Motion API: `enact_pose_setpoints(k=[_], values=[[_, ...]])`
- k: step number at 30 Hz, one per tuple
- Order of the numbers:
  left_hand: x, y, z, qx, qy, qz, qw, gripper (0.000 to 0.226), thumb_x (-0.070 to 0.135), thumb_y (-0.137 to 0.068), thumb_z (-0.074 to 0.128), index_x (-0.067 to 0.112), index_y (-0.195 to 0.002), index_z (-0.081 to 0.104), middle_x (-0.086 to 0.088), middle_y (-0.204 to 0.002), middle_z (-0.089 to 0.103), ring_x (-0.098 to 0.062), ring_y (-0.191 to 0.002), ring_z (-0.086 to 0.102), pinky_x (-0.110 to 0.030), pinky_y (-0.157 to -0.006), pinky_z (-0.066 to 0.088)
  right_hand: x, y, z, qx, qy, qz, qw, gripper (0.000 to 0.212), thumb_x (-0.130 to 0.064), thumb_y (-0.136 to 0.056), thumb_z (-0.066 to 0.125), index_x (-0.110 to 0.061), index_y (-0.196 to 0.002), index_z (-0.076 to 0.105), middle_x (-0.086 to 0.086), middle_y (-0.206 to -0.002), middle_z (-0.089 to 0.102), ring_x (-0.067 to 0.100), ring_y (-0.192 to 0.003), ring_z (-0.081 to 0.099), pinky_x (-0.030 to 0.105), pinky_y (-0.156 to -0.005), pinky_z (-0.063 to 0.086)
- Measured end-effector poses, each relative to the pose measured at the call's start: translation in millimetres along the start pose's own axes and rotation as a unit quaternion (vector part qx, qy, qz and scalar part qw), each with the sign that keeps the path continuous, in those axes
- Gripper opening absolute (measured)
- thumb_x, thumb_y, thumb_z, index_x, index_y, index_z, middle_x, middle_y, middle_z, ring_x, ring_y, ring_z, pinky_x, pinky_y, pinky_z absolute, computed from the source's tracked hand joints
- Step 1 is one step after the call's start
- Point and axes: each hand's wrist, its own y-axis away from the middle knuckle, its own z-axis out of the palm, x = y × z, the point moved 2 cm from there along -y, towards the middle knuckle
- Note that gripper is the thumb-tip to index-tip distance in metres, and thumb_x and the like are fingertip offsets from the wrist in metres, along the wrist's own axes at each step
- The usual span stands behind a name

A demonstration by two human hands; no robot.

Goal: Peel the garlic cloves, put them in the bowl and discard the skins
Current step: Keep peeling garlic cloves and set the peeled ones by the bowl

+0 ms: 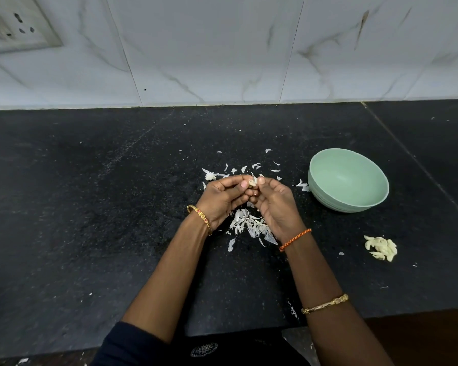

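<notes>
Head view, hands (249, 199) pinching papery garlic clove (252, 183)

Bowl (348, 180) right of skins (249, 223); peeled cloves (381, 248) before the bowl on counter (90, 207).

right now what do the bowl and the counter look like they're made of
Bowl: pale green, probably plastic or melamine; matte, even colour, ridged bands around its outer wall. Counter: black speckled stone, likely polished granite; fine flecks, a faint sheen and a seam line on the right.
</notes>
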Motion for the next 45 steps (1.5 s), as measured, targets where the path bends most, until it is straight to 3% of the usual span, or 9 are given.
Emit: enact_pose_setpoints(k=[4,7,14,20,23,29,39,42,45], values=[[1,0,-2,0.005,-0.032,0.015,0.999,0.018,-0.007,-0.090,0.052,0.003,-0.098,0.065,0.000,-0.070,0.072,-0.004,-0.065,0.068,-0.012,-0.060,0.053,-5,3,-4,0.057,0.065,-0.062,0.994,0.007,-0.002,-0.093,0.057,-0.007,-0.089,0.056,0.007,-0.075,0.063,0.007,-0.059,0.062,0.019,-0.056,0.052],[-1,-1,-2,0.012,-0.058,0.024,0.998,0.020,-0.009,-0.089,0.053,0.003,-0.099,0.066,0.001,-0.072,0.073,-0.005,-0.067,0.069,-0.013,-0.062,0.054,-7,2,-11,0.094,0.104,-0.098,0.985,0.014,0.000,-0.089,0.063,-0.010,-0.090,0.053,0.008,-0.073,0.063,0.008,-0.059,0.063,0.021,-0.054,0.054],[-5,-5,-3,0.040,-0.082,0.036,0.995,0.027,-0.009,-0.087,0.058,-0.007,-0.113,0.062,0.000,-0.076,0.073,-0.007,-0.069,0.069,-0.016,-0.065,0.056,-8,0,-21,0.123,0.236,-0.112,0.957,0.013,-0.001,-0.091,0.060,-0.012,-0.087,0.063,0.011,-0.081,0.069,0.013,-0.069,0.069,0.023,-0.061,0.057],[-6,-6,-2,0.043,-0.105,0.038,0.993,0.030,-0.009,-0.087,0.058,-0.001,-0.116,0.058,0.001,-0.068,0.071,-0.008,-0.061,0.069,-0.018,-0.064,0.057,-11,3,-16,0.034,0.221,-0.077,0.972,0.008,-0.005,-0.087,0.067,-0.011,-0.092,0.068,0.011,-0.088,0.070,0.008,-0.069,0.067,0.019,-0.064,0.056],[-3,-6,-2,0.053,-0.181,0.052,0.981,0.032,-0.008,-0.088,0.058,-0.003,-0.119,0.054,-0.004,-0.073,0.068,-0.005,-0.054,0.066,-0.016,-0.059,0.056,-12,4,-14,0.043,0.241,-0.090,0.965,0.011,0.000,-0.085,0.068,-0.010,-0.086,0.069,0.005,-0.080,0.069,0.004,-0.063,0.064,0.016,-0.060,0.053],[0,-5,1,0.048,-0.314,0.082,0.945,0.041,-0.006,-0.088,0.058,0.008,-0.126,0.050,-0.003,-0.079,0.061,-0.006,-0.058,0.062,-0.016,-0.059,0.054,-17,1,-11,0.081,0.182,-0.032,0.979,0.010,-0.006,-0.087,0.067,-0.016,-0.085,0.068,-0.001,-0.077,0.067,0.007,-0.066,0.059,0.017,-0.055,0.049],[-2,-5,11,0.027,-0.360,0.116,0.925,0.048,-0.004,-0.088,0.061,0.011,-0.131,0.047,0.000,-0.079,0.065,-0.017,-0.068,0.062,-0.034,-0.073,0.058,-33,1,-8,0.038,-0.081,-0.011,0.996,0.011,0.005,-0.089,0.058,-0.004,-0.092,0.064,0.005,-0.079,0.071,0.012,-0.075,0.069,0.022,-0.072,0.058],[-2,-6,10,0.032,-0.336,0.116,0.934,0.049,-0.003,-0.087,0.062,0.012,-0.131,0.047,-0.003,-0.082,0.067,-0.014,-0.068,0.063,-0.029,-0.072,0.058,-35,-2,-16,0.067,0.083,-0.046,0.993,0.015,0.003,-0.087,0.063,-0.004,-0.099,0.067,0.008,-0.088,0.073,0.012,-0.079,0.071,0.021,-0.074,0.057],[-1,-7,8,0.050,-0.292,0.119,0.948,0.047,-0.004,-0.084,0.066,0.009,-0.126,0.051,-0.004,-0.083,0.069,-0.006,-0.062,0.064,-0.022,-0.067,0.057,-33,-1,-26,0.148,0.304,-0.117,0.934,0.006,-0.008,-0.082,0.074,-0.006,-0.088,0.072,0.010,-0.078,0.073,0.008,-0.063,0.068,0.019,-0.064,0.056]])
